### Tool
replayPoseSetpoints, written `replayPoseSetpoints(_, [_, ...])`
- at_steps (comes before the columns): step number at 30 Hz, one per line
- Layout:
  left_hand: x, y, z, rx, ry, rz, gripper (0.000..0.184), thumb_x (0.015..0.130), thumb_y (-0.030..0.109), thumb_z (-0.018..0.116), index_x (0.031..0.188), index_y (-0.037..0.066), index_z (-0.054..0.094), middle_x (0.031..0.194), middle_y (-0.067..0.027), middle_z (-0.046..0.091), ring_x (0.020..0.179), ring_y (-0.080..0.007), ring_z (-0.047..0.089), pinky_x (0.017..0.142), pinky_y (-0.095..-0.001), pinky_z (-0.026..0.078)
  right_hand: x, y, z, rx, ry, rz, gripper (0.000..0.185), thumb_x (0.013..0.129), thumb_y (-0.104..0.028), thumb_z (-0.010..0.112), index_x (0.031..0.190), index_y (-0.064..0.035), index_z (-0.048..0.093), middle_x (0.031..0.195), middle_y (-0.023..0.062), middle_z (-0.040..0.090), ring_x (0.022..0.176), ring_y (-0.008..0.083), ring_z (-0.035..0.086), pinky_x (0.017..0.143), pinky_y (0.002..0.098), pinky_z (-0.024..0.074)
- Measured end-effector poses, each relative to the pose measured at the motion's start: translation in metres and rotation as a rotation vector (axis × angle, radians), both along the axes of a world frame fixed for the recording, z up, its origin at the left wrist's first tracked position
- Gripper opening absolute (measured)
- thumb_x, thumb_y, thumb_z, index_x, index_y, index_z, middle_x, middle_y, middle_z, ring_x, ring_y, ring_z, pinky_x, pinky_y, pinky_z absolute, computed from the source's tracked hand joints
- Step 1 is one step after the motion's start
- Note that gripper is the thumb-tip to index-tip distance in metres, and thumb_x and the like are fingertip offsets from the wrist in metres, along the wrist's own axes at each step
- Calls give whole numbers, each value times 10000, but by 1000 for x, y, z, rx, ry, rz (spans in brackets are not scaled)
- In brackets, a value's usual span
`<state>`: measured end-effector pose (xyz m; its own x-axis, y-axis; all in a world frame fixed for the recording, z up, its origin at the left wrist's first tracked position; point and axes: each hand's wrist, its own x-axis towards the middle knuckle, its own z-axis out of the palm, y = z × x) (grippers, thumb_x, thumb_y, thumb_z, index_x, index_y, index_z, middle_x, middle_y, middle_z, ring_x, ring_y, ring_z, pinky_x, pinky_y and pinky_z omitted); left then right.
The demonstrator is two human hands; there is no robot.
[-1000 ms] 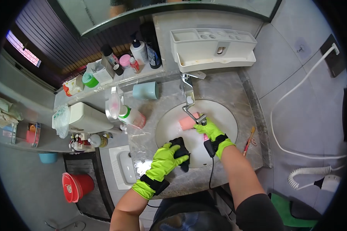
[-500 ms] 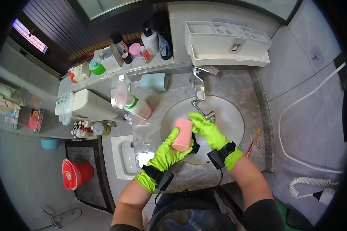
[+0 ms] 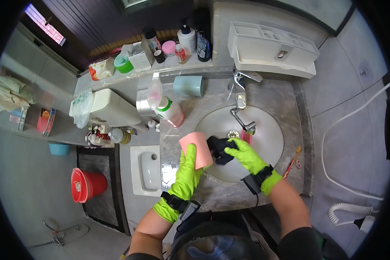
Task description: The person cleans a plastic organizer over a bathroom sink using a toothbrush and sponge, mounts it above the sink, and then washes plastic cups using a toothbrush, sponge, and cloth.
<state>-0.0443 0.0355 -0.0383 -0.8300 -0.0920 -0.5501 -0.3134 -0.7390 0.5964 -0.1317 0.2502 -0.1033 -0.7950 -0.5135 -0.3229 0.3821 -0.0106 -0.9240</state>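
Observation:
My left hand [image 3: 187, 167], in a bright green rubber glove, is wrapped around a pink cup [image 3: 196, 151]. The cup is tilted over the left rim of the white basin [image 3: 271, 151]. In a matching glove, my right hand [image 3: 247, 156] grips a crumpled black cloth [image 3: 222, 150] just right of the cup, above the basin. A small pink gridded item [image 3: 246, 137] lies in the basin beneath the chrome faucet [image 3: 240, 97], partly hidden by the spout and my right hand. Behind it shows the metal drain [image 3: 233, 134].
A spray bottle [image 3: 170, 112] and a light blue cup lying on its side [image 3: 188, 86] are left of the faucet. A toothbrush [image 3: 293, 162] lies right of the basin. Toiletries line the back ledge by a white holder [image 3: 273, 50]. A red bucket [image 3: 89, 185] stands lower left.
My left hand has moved left with the pink cup, turning it. My right hand has come away from the cup's side and taken hold of the black cloth. The whole view has shifted.

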Motion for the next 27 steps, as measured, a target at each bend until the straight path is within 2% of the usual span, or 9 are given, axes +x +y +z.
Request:
replayPoseSetpoints(1, [-2,3,-11,-135,76,14,608,983,476,661,1432,105,486,1238,-64,625,1095,-204,627,909,-416,547,9,1,15,-99,-92,-102,346,1006,-141,656,1311,9,593,1111,6,655,974,88,609,846,264,505])
replayPoseSetpoints(5, [-13,31,-27,-294,194,118,516,1005,332,671,1397,73,458,1203,-58,625,1039,-144,624,872,-304,529,47,-18,29,-349,-127,-197,513,1011,-180,663,1461,-7,489,1301,31,616,1125,108,590,986,278,477])
replayPoseSetpoints(8, [-17,64,-35,-361,257,230,492,1012,271,663,1399,74,430,1280,-81,592,1055,-159,636,877,-311,550,64,-77,56,-74,350,-405,536,1036,-175,611,1514,-11,434,1525,65,476,1380,166,458,1138,322,376])
replayPoseSetpoints(13, [-11,59,-4,-224,242,44,503,1030,371,620,1400,72,457,1278,-107,621,1123,-213,655,946,-353,556,65,-69,23,92,326,-312,521,1075,-198,519,1545,-18,385,1559,136,453,1457,229,399,1183,346,305])
replayPoseSetpoints(15, [-9,53,-10,-195,236,30,540,1022,409,621,1397,54,464,1283,-117,622,1128,-219,655,951,-354,556,65,-69,12,-15,292,-363,467,1079,-208,512,1497,-9,447,1489,127,515,1386,218,467,1138,338,358])
replayPoseSetpoints(17, [-7,49,-11,-119,238,4,608,1002,464,634,1395,27,478,1288,-126,624,1126,-223,659,954,-353,560,58,-67,22,-330,-161,-502,392,1077,-234,528,1389,2,544,1307,89,614,1188,172,570,1008,316,455])
replayPoseSetpoints(18, [-4,46,-12,-87,200,-17,612,1001,463,637,1400,27,478,1290,-123,624,1128,-225,659,954,-356,560,57,-65,22,-254,-111,-528,339,1068,-254,554,1288,-2,606,1166,44,648,1039,134,592,901,299,493])
replayPoseSetpoints(20, [1,40,-12,-24,132,-54,619,998,460,642,1409,28,477,1293,-117,625,1132,-229,657,954,-363,560,56,-53,55,-4,-121,-430,336,1058,-278,574,1252,-10,632,1110,31,670,999,122,607,858,302,505])
replayPoseSetpoints(27, [16,19,-28,465,6,-262,821,908,662,632,1481,101,456,1355,-139,603,1212,-309,616,964,-538,543,40,-20,25,-131,-129,-442,480,1069,-430,530,1319,-29,611,1163,25,654,1002,112,615,863,290,517])
